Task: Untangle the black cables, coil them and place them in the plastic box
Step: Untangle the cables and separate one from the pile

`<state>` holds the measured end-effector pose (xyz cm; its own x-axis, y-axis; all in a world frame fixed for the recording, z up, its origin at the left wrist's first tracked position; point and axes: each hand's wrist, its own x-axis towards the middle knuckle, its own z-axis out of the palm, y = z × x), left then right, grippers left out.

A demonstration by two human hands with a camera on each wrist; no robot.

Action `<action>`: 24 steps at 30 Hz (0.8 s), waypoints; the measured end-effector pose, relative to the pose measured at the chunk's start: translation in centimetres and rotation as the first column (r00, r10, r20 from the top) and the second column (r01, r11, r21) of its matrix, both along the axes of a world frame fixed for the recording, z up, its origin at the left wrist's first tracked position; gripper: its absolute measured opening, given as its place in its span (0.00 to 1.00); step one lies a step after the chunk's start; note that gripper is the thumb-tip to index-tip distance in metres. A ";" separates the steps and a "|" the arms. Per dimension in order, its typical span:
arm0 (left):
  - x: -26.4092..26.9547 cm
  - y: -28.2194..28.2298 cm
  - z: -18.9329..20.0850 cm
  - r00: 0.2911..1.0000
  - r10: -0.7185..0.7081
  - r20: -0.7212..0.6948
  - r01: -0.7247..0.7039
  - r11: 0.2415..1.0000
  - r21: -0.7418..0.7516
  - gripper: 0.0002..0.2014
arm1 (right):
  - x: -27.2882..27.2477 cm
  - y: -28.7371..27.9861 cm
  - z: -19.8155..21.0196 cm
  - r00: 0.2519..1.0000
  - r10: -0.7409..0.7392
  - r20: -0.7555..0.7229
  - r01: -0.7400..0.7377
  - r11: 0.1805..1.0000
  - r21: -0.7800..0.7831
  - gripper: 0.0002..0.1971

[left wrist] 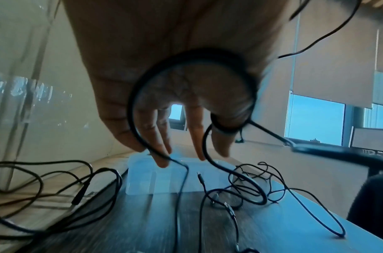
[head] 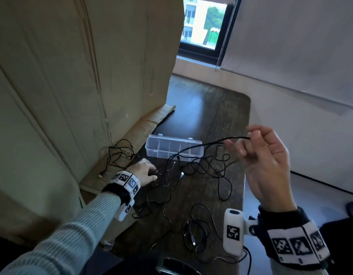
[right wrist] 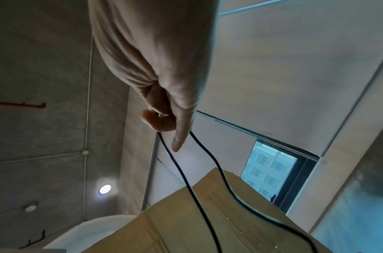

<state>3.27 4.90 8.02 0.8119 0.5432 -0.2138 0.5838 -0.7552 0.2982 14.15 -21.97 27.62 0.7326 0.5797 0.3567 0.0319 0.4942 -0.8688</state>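
The right hand (head: 267,165) was raised above the tabletop (head: 221,120), pinching one strand of the black cables (head: 203,167). The left hand (head: 143,172) lay low, its fingers through a cable loop. More cable sprawled tangled beside the clear plastic box (head: 173,147) and the cardboard box (head: 82,76).

dim room, daylight from window (head: 203,24) blown out. right hand (head: 265,161) fingers motion-blurred. left wrist view soft, bluish glare on table (left wrist: 294,222); wide-angle bending at edges. ceiling lamp (right wrist: 105,189) glows.
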 end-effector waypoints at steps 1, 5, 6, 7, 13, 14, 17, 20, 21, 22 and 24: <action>-0.1 -0.1 -0.3 1.000 0.022 -0.018 -0.022 1.000 -0.011 0.20 | -0.1 -0.4 0.5 1.000 -0.009 0.004 0.009 1.000 0.012 0.07; 0.9 -2.5 2.4 0.986 -0.117 0.121 0.130 0.986 -0.108 0.60 | -0.5 -0.4 0.9 1.000 -0.017 0.014 0.018 1.000 -0.020 0.09; 1.4 -3.6 3.6 0.962 -0.191 0.195 0.221 0.964 -0.149 0.64 | -0.7 -0.1 0.9 1.000 -0.009 0.012 0.010 1.000 -0.029 0.10; 2.2 -4.7 4.2 0.927 -0.251 0.277 0.308 0.933 -0.188 0.65 | -1.0 0.2 0.8 1.000 -0.002 0.009 0.002 0.999 -0.034 0.10; 5.2 -9.5 3.3 0.817 -0.327 0.474 0.532 0.743 -0.405 0.50 | -2.5 1.0 2.5 0.995 0.092 0.042 -0.096 0.989 0.109 0.11; 5.1 -10.0 2.8 0.816 -0.348 0.461 0.545 0.728 -0.416 0.43 | -2.6 0.7 3.0 0.993 0.099 0.061 -0.107 0.983 0.150 0.12; 4.4 -10.0 1.5 0.840 -0.357 0.409 0.531 0.698 -0.481 0.20 | -2.0 -0.9 4.4 0.991 0.054 0.120 -0.084 0.961 0.264 0.12; 3.7 -8.3 1.8 0.887 -0.256 0.383 0.432 0.753 -0.496 0.08 | -0.3 -3.0 5.2 0.978 -0.130 0.162 0.068 0.938 0.339 0.11; 3.4 -7.3 2.1 0.898 -0.206 0.388 0.390 0.779 -0.490 0.07 | 0.7 -3.7 5.1 0.965 -0.210 0.158 0.145 0.926 0.348 0.11; 3.1 -6.3 2.7 0.903 -0.158 0.399 0.358 0.791 -0.496 0.07 | 1.7 -4.3 4.9 0.944 -0.289 0.160 0.222 0.913 0.343 0.10; 2.7 -4.5 4.1 0.901 -0.080 0.426 0.310 0.806 -0.504 0.06 | 3.9 -5.4 4.0 0.872 -0.445 0.204 0.384 0.880 0.279 0.09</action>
